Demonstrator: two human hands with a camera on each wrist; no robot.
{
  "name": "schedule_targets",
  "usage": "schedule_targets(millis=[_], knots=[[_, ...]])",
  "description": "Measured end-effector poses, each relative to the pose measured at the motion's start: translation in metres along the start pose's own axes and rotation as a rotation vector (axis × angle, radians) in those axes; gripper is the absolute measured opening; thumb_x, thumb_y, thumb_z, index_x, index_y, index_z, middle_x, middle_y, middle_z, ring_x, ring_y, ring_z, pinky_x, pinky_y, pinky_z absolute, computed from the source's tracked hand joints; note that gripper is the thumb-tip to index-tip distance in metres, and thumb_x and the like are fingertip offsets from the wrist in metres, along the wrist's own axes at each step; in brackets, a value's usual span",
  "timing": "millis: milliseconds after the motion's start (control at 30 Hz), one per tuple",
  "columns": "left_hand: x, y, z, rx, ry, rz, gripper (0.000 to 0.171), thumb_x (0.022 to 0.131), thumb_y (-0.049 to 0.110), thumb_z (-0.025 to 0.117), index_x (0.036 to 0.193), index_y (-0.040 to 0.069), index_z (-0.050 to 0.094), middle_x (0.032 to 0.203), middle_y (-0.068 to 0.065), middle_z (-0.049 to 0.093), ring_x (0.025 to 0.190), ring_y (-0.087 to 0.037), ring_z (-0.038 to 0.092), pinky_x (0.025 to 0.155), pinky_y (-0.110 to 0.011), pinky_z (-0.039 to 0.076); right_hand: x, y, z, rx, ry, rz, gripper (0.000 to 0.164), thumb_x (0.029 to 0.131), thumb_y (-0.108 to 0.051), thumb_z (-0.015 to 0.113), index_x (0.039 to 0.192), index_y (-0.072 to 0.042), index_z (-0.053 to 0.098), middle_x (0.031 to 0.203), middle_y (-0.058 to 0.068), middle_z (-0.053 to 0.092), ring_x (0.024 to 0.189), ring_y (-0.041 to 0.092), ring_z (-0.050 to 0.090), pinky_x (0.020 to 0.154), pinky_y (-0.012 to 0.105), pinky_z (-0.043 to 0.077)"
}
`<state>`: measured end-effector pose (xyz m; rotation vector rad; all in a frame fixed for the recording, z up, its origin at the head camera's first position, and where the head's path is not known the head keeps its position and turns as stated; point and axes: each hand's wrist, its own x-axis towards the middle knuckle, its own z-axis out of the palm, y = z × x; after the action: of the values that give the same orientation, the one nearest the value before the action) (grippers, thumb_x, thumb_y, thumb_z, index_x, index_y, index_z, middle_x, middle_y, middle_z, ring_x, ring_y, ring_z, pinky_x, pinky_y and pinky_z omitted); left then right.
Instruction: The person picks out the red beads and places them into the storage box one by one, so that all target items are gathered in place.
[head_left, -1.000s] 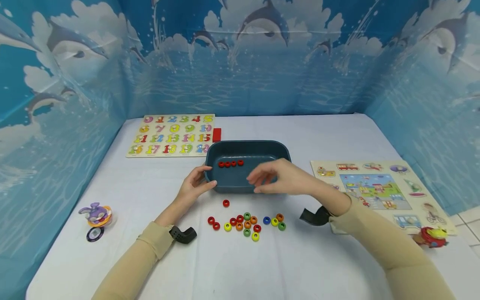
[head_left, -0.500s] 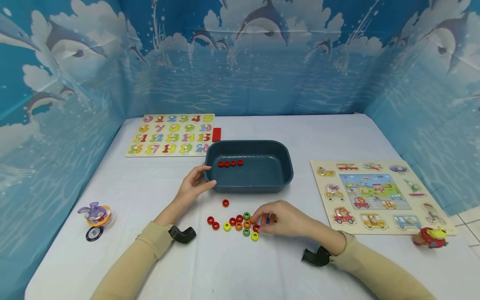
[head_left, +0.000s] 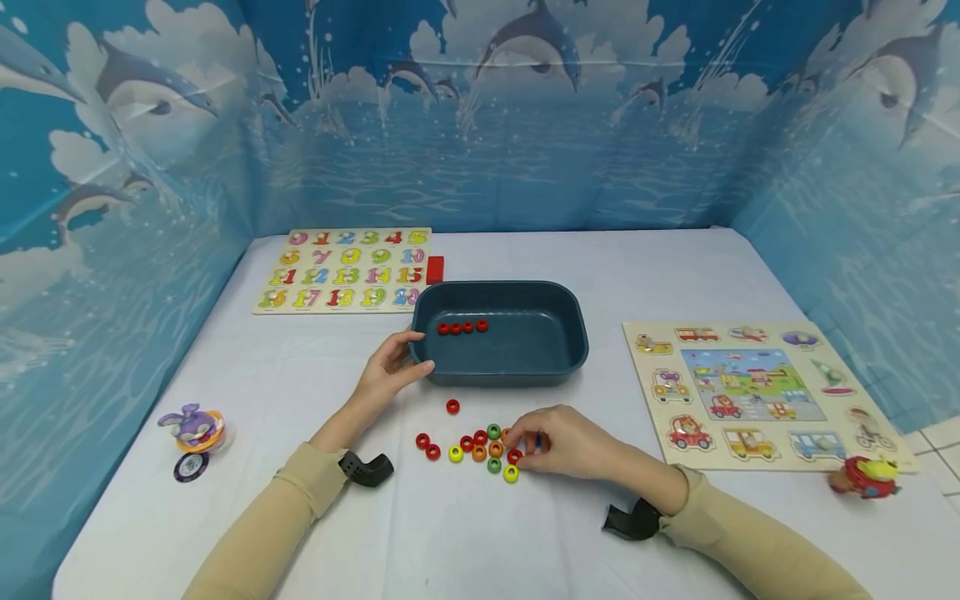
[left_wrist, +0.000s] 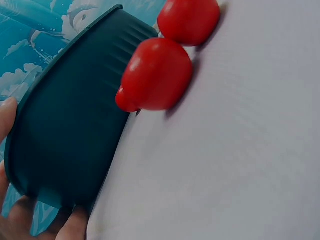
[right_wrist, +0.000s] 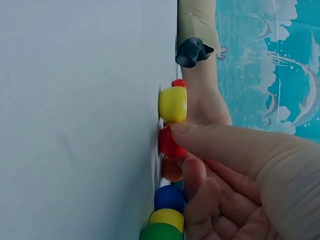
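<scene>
My left hand (head_left: 388, 367) holds the left end of a dark teal plastic bin (head_left: 510, 373), thumb at the front wall and fingers at the rim. Several red beads (head_left: 456, 329) sit in a row inside it. In front of the bin, my right hand (head_left: 568, 442) is down among loose beads. Its thumb and index finger close around a red bead (right_wrist: 170, 142), with the thumb tip (right_wrist: 182, 131) overlapping it in the right wrist view. Blue bead (right_wrist: 169, 199), yellow bead (right_wrist: 167, 217) and green bead (right_wrist: 161, 232) lie beneath the curled fingers, mostly hidden in the head view.
A number puzzle board (head_left: 345, 271) lies back left, with a red block (head_left: 435, 270) beside it. A vehicle puzzle board (head_left: 750, 396) lies right, near a red and yellow toy (head_left: 866, 477). A purple rabbit toy (head_left: 193, 427) stands left. One red bead (head_left: 452, 407) lies near the bin.
My right hand has come down from over the bin to the loose beads, and its thumb and index finger have closed at a red bead. My left hand has stayed on the bin.
</scene>
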<state>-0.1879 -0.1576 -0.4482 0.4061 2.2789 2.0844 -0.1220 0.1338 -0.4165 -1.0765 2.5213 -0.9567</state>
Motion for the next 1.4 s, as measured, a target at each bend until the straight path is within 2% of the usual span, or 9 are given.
schedule_targets(millis=[267,400,567,767,867,1033,1233,1400], knots=[[0.000,0.001,0.000,-0.002,0.001,0.001,0.048,0.079,0.023,0.068,0.122,0.015,0.049,0.141,0.001,0.030,0.126,-0.014,0.032,0.103,-0.035,0.028,0.000,-0.002,-0.001,-0.105,0.028,-0.029,0.017,0.074,-0.022,0.072,0.090,-0.023,0.067,0.072,-0.017,0.055,0.062,0.004,0.051,0.053,0.017,0.043],[0.000,0.002,0.000,-0.006,-0.004,-0.001,0.048,0.079,0.022,0.068,0.122,0.014,0.048,0.141,0.000,0.030,0.127,-0.015,0.031,0.102,-0.036,0.029,0.001,-0.007,-0.007,-0.109,0.040,-0.035,0.016,0.075,-0.022,0.071,0.091,-0.022,0.067,0.077,-0.016,0.059,0.063,0.004,0.051,0.054,0.017,0.043],[0.001,0.003,-0.001,-0.016,-0.016,0.009,0.049,0.080,0.021,0.068,0.123,0.011,0.047,0.142,-0.003,0.029,0.127,-0.018,0.030,0.102,-0.039,0.029,0.012,-0.023,-0.038,-0.026,0.047,-0.046,0.018,0.076,-0.021,0.071,0.093,-0.019,0.066,0.081,-0.014,0.061,0.064,0.003,0.053,0.054,0.019,0.047],[0.001,0.001,-0.001,-0.011,-0.009,-0.001,0.050,0.079,0.023,0.069,0.122,0.012,0.048,0.141,-0.001,0.031,0.126,-0.017,0.032,0.102,-0.038,0.029,0.048,-0.028,-0.086,0.018,0.144,-0.128,0.020,0.076,-0.023,0.071,0.095,-0.017,0.066,0.089,-0.011,0.063,0.073,0.004,0.056,0.062,0.023,0.050],[0.000,0.001,-0.001,-0.012,-0.001,-0.008,0.048,0.078,0.024,0.069,0.121,0.015,0.049,0.140,0.001,0.032,0.125,-0.015,0.032,0.101,-0.037,0.030,0.072,-0.020,-0.102,0.045,0.153,-0.116,0.021,0.076,-0.024,0.071,0.095,-0.016,0.066,0.089,-0.008,0.063,0.074,0.007,0.057,0.065,0.024,0.051],[0.000,0.000,0.000,-0.010,-0.001,-0.009,0.049,0.079,0.023,0.069,0.122,0.014,0.049,0.140,0.001,0.032,0.125,-0.015,0.033,0.101,-0.036,0.030,0.107,0.007,-0.117,0.124,0.118,-0.030,0.025,0.076,-0.023,0.071,0.097,-0.012,0.066,0.087,-0.002,0.064,0.075,0.013,0.058,0.067,0.028,0.051],[-0.001,0.002,0.000,-0.016,-0.010,-0.005,0.048,0.080,0.021,0.068,0.123,0.012,0.048,0.141,-0.001,0.031,0.125,-0.016,0.033,0.102,-0.037,0.030,0.140,0.042,-0.121,0.137,0.038,0.064,0.025,0.075,-0.018,0.072,0.097,-0.008,0.065,0.089,0.001,0.065,0.080,0.013,0.061,0.072,0.028,0.050],[-0.001,0.002,0.000,-0.018,-0.006,-0.006,0.047,0.079,0.021,0.068,0.122,0.014,0.048,0.141,0.000,0.030,0.125,-0.015,0.033,0.102,-0.035,0.030,0.155,0.058,-0.116,0.110,-0.044,0.103,0.020,0.076,-0.013,0.071,0.094,-0.007,0.067,0.088,0.002,0.066,0.080,0.014,0.062,0.071,0.028,0.051]])
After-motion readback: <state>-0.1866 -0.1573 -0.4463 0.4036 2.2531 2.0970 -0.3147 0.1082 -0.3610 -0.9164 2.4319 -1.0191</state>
